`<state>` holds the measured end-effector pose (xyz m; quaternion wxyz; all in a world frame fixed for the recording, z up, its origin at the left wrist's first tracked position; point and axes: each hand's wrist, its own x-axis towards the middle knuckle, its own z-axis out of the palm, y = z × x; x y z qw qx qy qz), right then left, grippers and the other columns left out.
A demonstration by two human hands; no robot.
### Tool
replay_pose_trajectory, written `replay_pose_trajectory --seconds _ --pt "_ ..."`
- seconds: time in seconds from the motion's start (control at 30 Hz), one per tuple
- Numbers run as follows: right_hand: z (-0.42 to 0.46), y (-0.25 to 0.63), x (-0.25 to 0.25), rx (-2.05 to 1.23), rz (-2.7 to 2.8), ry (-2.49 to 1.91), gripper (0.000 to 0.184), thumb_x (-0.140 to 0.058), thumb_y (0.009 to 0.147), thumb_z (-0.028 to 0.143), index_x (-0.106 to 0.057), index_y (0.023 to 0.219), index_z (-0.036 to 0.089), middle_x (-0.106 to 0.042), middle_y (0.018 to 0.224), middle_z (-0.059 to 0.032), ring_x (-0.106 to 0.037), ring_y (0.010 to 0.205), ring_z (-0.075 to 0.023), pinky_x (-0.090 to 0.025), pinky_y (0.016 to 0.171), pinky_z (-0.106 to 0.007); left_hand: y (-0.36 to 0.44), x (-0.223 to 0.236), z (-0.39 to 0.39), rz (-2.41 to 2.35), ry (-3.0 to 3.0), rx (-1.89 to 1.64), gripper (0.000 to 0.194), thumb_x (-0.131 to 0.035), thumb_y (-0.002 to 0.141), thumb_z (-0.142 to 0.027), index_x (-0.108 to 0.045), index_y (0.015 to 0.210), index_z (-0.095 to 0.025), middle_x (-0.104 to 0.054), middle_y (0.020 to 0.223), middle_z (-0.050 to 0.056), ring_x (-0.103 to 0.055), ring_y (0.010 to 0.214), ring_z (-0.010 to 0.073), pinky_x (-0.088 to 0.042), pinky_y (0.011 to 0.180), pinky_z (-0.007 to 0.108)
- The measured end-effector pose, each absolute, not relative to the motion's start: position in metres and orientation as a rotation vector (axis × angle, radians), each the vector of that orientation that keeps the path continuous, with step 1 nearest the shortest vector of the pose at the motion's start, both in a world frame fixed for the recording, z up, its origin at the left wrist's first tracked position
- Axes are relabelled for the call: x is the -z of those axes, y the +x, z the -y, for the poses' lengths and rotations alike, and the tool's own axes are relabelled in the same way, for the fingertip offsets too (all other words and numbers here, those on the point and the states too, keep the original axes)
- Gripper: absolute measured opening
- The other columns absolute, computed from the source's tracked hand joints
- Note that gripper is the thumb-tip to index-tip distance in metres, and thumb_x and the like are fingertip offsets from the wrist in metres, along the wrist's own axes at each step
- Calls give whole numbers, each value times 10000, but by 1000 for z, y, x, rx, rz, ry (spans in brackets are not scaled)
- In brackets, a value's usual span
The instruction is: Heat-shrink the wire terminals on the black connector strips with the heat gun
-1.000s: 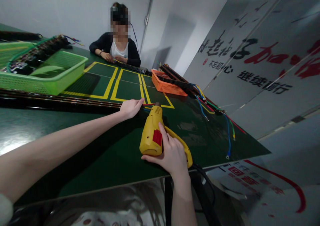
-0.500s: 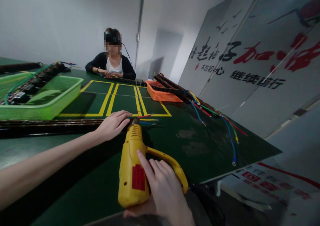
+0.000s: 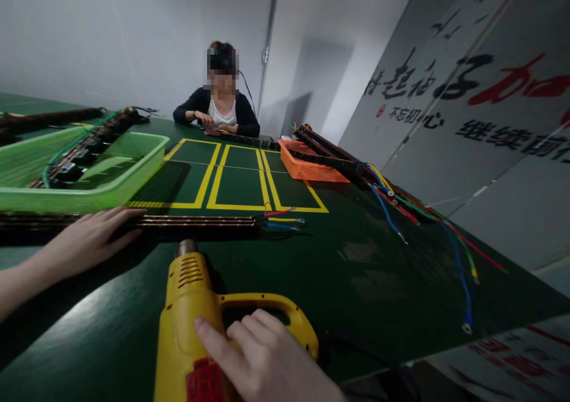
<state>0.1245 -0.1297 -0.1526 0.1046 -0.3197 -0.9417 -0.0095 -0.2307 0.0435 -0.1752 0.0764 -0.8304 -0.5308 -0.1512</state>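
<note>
My right hand (image 3: 262,348) is closed around the handle of a yellow heat gun (image 3: 187,313), its index finger stretched along the body. The gun's metal nozzle points away from me, just short of a long dark wired bar (image 3: 200,222) lying across the table. My left hand (image 3: 95,236) rests over this bar to the left of the nozzle, fingers stretched out and thumb apart. Red, yellow and blue leads (image 3: 285,220) with metal ring ends stick out of the bar's right end. The lower part of the gun is cut off by the frame.
A green basket (image 3: 129,182) with a wired bar stands at left. An orange basket (image 3: 312,169) holds more bars, their coloured leads (image 3: 461,283) trailing to the right. Across the green table (image 3: 289,283), marked with yellow tape, a person (image 3: 222,105) sits handling another bar.
The heat gun and my right hand have moved left and nearer to me. My left hand has slid left along the bar. The view has turned left.
</note>
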Motion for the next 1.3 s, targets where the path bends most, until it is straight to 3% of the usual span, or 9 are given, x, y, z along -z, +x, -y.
replay_pose_trajectory --seconds 0.17,0.33,0.5,0.6,0.7,0.93,1.03,1.13,1.3 --pt "111 144 121 -309 2522 -1079 688 -474 788 720 -434 1331 301 -589 1020 6 -530 908 -166 -420 856 -310 -250 175 -53 1574 -2477 484 482 -343 819 -575 -524 1118 -243 -647 1081 84 -625 934 283 -468 856 412" --pt "59 139 92 121 2498 -1247 545 -514 886 497 -453 1320 173 -542 1218 -63 -442 1160 -185 -355 999 -318 -250 174 -50 1562 -2427 456 519 -322 826 -613 -562 1056 -215 -657 1032 92 -634 887 281 -478 799 408" --pt "-2 120 91 321 2618 -1196 686 -589 853 402 -309 1417 129 -380 1412 -115 -284 1320 -245 -224 1104 -395 -227 180 -46 1349 -2483 575 466 -362 853 -589 -594 1049 -236 -662 1006 65 -631 875 250 -475 815 387" --pt "-27 119 92 354 2709 -1218 823 -639 799 474 -249 1444 144 -474 1330 -136 -446 1206 -264 -362 991 -410 -210 181 -44 1247 -2512 658 444 -406 840 -599 -620 1033 -262 -673 996 46 -635 882 249 -480 818 382" --pt "-37 131 95 342 2765 -1328 809 -614 759 615 -386 1372 139 -618 1091 -115 -601 946 -245 -464 771 -357 -195 179 -41 1169 -2516 685 451 -393 851 -598 -641 1014 -257 -675 1000 53 -637 888 253 -489 810 390" --pt "-23 177 90 419 2788 -1440 695 -687 623 690 -579 1071 169 -590 1014 -65 -591 868 -201 -435 677 -290 -178 159 -33 983 -2393 807 435 -311 884 -557 -621 1077 -321 -686 949 43 -652 810 279 -500 706 416" --pt "-11 187 70 524 2734 -1466 596 -659 700 645 -557 1035 163 -575 1030 -70 -580 878 -196 -416 701 -294 -183 150 -36 942 -2356 792 513 -305 881 -534 -369 1372 -397 -670 1036 43 -639 896 318 -477 761 476" --pt "1 194 48 649 2656 -1509 580 -572 767 662 -535 1043 153 -588 1006 -81 -582 875 -221 -401 721 -325 -189 135 -41 914 -2331 752 651 -375 852 -560 -143 1448 -442 -622 1180 -6 -609 1003 318 -442 870 503" --pt "24 225 16 772 2576 -1536 588 -432 814 708 -540 1013 166 -631 899 -63 -600 823 -227 -394 695 -336 -166 87 -35 816 -2314 761 614 -426 827 -592 -256 1406 -478 -561 1266 -94 -604 1035 260 -404 988 466"
